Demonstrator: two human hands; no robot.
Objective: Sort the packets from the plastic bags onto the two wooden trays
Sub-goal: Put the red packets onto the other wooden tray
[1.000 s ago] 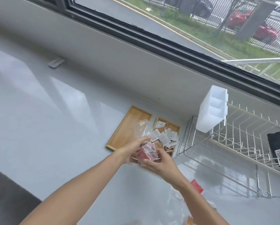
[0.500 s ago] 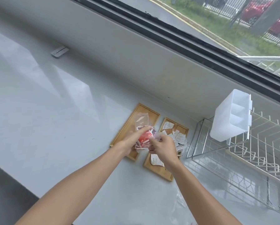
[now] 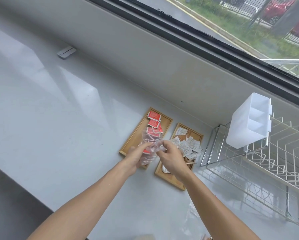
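Note:
Two wooden trays lie side by side on the grey counter. The left tray point(image 3: 133, 137) holds red packets point(image 3: 154, 116) at its far end. White packets point(image 3: 190, 146) are piled on the right tray point(image 3: 164, 176). Over the left tray hangs a clear plastic bag point(image 3: 149, 138) with more red packets showing through it. My left hand point(image 3: 134, 157) pinches the bag's lower edge. My right hand point(image 3: 169, 157) grips the same bag from the right, above the gap between the trays.
A wire dish rack point(image 3: 259, 163) with a white plastic divider box point(image 3: 247, 125) stands right of the trays. Another clear bag point(image 3: 192, 220) lies on the counter near my right forearm. A small grey device point(image 3: 66, 52) lies far left by the wall.
Red packets have dropped from the bag onto the left tray, which was bare before. Both hands have tipped the bag over that tray, and the view has shifted downward.

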